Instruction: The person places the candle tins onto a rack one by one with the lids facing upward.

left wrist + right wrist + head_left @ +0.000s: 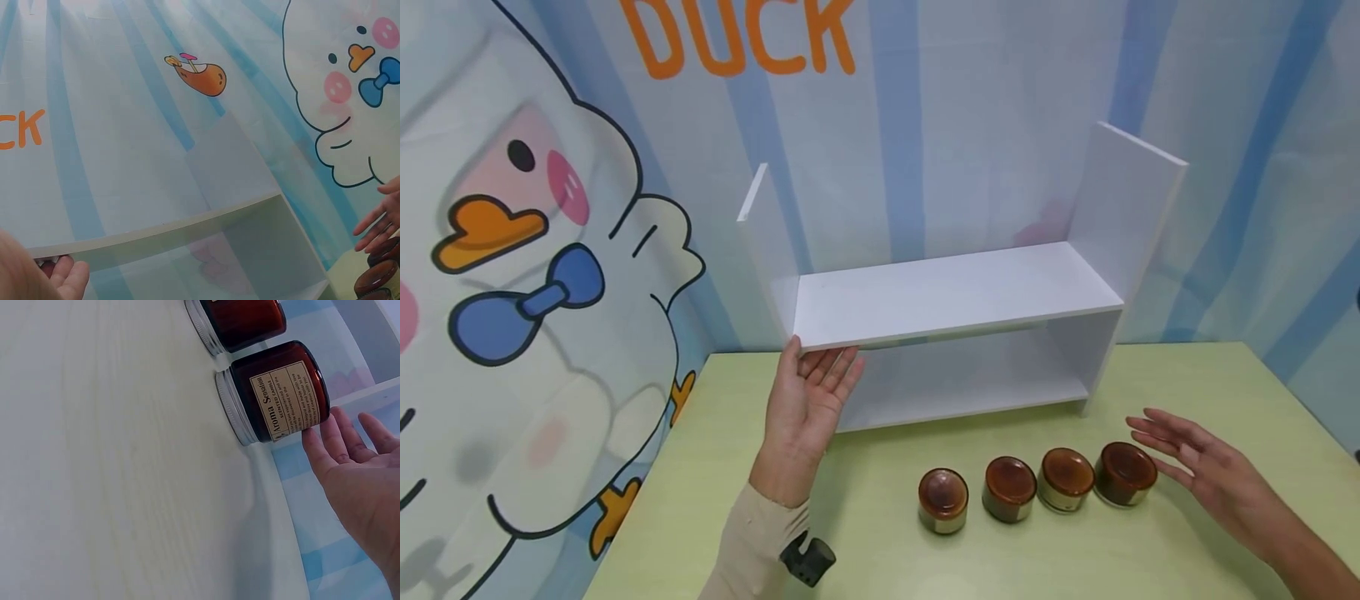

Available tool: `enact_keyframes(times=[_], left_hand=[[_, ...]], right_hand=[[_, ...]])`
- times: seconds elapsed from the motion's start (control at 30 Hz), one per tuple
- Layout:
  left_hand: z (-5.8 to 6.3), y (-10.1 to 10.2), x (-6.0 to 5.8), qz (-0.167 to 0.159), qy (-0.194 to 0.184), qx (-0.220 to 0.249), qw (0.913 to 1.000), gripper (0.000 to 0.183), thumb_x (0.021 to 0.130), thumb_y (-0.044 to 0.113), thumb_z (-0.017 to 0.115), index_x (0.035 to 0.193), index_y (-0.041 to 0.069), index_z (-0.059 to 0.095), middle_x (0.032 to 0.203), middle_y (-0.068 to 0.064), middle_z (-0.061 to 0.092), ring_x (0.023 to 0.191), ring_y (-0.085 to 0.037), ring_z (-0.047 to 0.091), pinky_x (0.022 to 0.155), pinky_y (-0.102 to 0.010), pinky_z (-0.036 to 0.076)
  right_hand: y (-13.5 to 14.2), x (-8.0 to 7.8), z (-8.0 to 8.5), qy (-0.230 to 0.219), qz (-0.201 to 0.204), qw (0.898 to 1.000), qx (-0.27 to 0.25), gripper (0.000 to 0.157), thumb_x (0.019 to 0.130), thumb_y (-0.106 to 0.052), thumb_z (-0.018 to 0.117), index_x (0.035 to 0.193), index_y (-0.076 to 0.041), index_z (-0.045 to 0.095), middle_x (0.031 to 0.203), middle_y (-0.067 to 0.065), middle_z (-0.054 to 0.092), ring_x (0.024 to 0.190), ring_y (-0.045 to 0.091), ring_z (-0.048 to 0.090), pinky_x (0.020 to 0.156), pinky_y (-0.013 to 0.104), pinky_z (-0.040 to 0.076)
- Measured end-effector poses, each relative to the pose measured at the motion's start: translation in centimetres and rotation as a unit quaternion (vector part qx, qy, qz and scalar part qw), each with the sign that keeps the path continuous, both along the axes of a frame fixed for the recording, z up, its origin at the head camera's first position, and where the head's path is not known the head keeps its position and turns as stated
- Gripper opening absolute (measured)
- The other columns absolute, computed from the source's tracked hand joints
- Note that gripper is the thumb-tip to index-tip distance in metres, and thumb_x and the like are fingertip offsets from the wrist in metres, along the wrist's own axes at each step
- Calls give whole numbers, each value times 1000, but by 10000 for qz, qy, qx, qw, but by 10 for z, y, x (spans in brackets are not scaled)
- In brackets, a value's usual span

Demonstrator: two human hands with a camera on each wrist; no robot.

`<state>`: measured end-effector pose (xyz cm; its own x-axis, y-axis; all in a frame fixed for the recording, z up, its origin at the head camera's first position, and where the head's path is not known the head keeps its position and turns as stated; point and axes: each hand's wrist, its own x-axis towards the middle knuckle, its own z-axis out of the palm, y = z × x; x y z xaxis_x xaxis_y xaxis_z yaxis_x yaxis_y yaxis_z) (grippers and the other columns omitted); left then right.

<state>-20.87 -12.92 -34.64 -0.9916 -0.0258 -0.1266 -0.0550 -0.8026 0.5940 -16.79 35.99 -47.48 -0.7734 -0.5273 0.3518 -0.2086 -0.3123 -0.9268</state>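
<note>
In the head view my left hand (808, 408) is at the left front corner of a white shelf unit (955, 292), palm facing up. Its thumb rests by the side panel while the loosely extended fingers touch the underside of the middle board. Several brown glass candle jars (1067, 479) stand in a row in front of the unit, on their silver lids. My right hand (1213, 475) is beside the rightmost jar (1126, 473), fingers spread and relaxed. In the right wrist view its fingertips (317, 449) lie against or just beside that jar, labelled as a scented candle.
The pale yellow-green table (880, 542) carries the unit and the jars. Behind it hangs a blue-striped backdrop (985, 100) with printed ducks. The unit's right side panel (1123, 200) rises above the middle board. A black wrist device (808, 560) sits on my left sleeve.
</note>
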Motion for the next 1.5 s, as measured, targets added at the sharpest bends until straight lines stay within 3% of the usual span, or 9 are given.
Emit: enact_keyframes(times=[0.1,0.2,0.43,0.77,1.0,1.33,1.5], left_hand=[[-1,0,1,-6,7,13,10000,54,110,43,39,147,3,37,134,-13,46,134,-30,48,110,-42,49],[-1,-1,1,-20,6,11,10000,53,110,43,38,146,3,37,134,-13,46,134,-30,48,111,-42,48],[-1,-1,1,-65,65,-20,10000,53,111,43,36,148,4,35,134,-12,45,135,-30,47,113,-42,46],[-1,-2,0,-103,61,-50,9999,53,111,43,35,148,5,35,134,-11,45,135,-29,46,114,-42,45],[1,-1,-1,-84,72,-47,9999,52,111,44,37,147,6,36,132,-10,46,135,-28,47,113,-42,46],[0,-1,0,-77,62,-46,9999,52,111,43,36,148,6,35,135,-10,45,136,-29,46,114,-42,45],[-1,-1,1,-64,60,-67,9999,54,111,43,37,149,6,34,136,-11,45,137,-29,46,114,-42,45]], right_hand=[[-1,3,-1,97,-251,9990,366,50,108,7,14,158,9,13,159,10,41,142,15,46,111,24,45],[-1,4,-2,-58,-278,9987,415,50,108,7,15,158,8,13,159,8,42,143,14,45,111,23,45],[0,5,-5,-378,-29,9990,255,51,109,5,13,160,4,12,160,2,42,142,11,45,111,22,43],[0,5,-12,-645,430,9969,-142,53,109,5,11,161,0,15,160,5,41,142,11,45,114,22,41],[1,3,-12,-755,504,9957,-174,53,109,3,10,162,-1,14,160,6,41,142,12,44,115,23,41],[7,0,-12,-1372,715,9874,-333,53,112,-5,13,160,-16,33,157,-4,47,140,9,47,112,28,45],[10,1,-12,-1554,840,9840,-243,53,112,-9,12,159,-20,35,156,-11,46,140,5,46,112,27,45]])
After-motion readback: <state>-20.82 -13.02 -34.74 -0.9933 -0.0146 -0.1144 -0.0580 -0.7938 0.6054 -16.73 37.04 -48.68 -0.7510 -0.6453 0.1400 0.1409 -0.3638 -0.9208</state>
